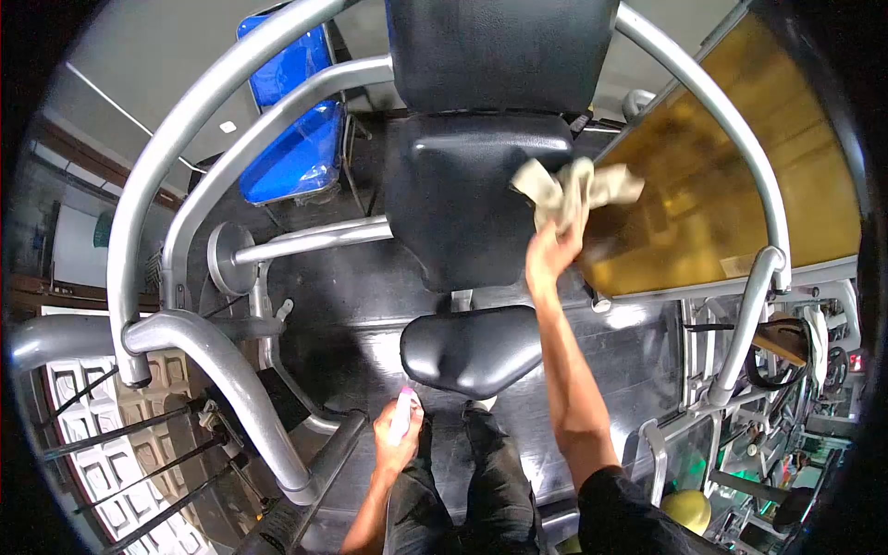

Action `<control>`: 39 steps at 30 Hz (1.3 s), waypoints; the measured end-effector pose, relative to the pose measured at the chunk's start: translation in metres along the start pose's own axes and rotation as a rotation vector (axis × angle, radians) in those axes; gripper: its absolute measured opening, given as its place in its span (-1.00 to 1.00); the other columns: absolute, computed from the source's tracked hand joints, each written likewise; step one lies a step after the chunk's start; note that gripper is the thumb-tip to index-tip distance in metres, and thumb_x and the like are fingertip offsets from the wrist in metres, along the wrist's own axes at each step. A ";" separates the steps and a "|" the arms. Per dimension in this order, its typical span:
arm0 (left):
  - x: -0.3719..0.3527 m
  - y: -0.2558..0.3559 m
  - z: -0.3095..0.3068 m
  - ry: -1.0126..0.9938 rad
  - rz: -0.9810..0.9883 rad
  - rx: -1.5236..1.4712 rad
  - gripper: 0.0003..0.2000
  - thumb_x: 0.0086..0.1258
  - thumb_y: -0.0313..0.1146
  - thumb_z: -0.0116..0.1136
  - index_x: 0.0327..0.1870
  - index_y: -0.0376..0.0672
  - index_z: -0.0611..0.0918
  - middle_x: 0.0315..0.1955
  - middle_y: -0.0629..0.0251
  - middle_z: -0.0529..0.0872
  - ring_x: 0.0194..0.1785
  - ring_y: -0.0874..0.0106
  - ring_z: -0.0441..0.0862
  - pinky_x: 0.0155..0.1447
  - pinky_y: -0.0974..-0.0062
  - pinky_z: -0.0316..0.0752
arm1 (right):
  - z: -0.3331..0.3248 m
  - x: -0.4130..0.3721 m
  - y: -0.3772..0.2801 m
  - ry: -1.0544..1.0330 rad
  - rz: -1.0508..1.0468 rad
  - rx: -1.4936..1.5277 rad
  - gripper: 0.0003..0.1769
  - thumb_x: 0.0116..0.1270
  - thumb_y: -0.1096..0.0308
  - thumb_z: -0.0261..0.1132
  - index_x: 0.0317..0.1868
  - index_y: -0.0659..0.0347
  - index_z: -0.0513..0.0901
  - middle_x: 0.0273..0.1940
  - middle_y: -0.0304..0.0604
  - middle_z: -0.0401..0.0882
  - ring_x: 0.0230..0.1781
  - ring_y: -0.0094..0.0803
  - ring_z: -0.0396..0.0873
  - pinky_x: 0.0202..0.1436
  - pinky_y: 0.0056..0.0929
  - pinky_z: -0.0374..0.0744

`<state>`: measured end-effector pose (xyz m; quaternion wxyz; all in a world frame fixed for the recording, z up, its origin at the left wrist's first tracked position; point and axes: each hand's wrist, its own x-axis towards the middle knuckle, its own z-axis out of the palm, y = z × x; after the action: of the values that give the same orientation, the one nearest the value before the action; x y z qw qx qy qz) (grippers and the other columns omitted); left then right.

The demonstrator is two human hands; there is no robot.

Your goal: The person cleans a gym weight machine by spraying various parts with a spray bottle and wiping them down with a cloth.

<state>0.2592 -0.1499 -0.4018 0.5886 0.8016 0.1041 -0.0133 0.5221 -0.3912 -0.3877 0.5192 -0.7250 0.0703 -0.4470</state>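
Observation:
My right hand (555, 252) is closed on a crumpled cream cloth (575, 192), which hangs over the right side of the black padded seat (472, 185). Part of the cloth is blurred. Lower down, my left hand (398, 433) is wrapped round a small white bottle with a pink top (401, 414). The bottle is near the left lower edge of a smaller black pad (472, 350). Above the seat is the machine's black backrest (499, 55).
Curved silver tubes (139, 185) frame the machine on both sides. A blue folding chair (291, 157) is at the upper left. To the right are a yellowish panel (740, 166) and more gym equipment. A yellow ball (686, 511) lies at the lower right.

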 end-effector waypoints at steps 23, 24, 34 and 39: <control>-0.002 -0.006 -0.012 0.067 -0.141 -0.135 -0.87 0.30 -0.39 0.28 -0.31 -0.24 0.60 -0.57 0.39 0.53 -0.52 0.61 0.40 -0.39 0.57 0.36 | 0.003 -0.076 0.007 -0.927 0.143 -0.048 -0.46 0.06 0.70 0.04 0.08 0.19 0.60 0.00 0.09 0.58 0.09 -0.05 0.54 0.24 -0.28 0.44; -0.002 -0.010 -0.012 0.068 -0.202 -0.188 -0.89 0.30 -0.40 0.25 -0.33 -0.23 0.59 -0.57 0.40 0.53 -0.52 0.61 0.39 -0.40 0.58 0.35 | 0.016 -0.057 -0.020 -0.871 0.063 -0.050 -0.47 0.08 0.64 0.06 0.10 0.14 0.58 0.05 0.06 0.54 0.11 -0.01 0.51 0.25 -0.22 0.44; 0.009 -0.002 -0.019 0.141 -0.110 -0.082 -0.92 0.23 -0.49 0.23 -0.34 -0.26 0.58 -0.59 0.23 0.54 -0.52 0.49 0.49 -0.38 0.47 0.42 | 0.150 0.019 -0.094 -0.699 -1.104 -0.900 -0.73 0.15 0.31 0.21 -0.18 0.22 0.71 -0.01 -0.12 0.59 0.14 -0.24 0.46 0.36 -0.21 0.26; 0.008 0.000 -0.024 0.117 -0.121 -0.032 -0.91 0.28 -0.44 0.22 -0.35 -0.23 0.56 -0.62 0.40 0.56 -0.55 0.62 0.48 -0.44 0.55 0.38 | 0.195 -0.002 -0.074 -1.300 -1.059 -1.282 -0.75 0.27 0.22 0.17 -0.16 0.02 0.74 -0.19 -0.23 0.72 -0.03 -0.26 0.62 0.20 -0.17 0.41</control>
<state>0.2649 -0.1256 -0.3958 0.5924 0.7837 0.1866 -0.0002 0.6348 -0.2223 -0.3399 -0.2847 -0.9021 -0.3236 -0.0213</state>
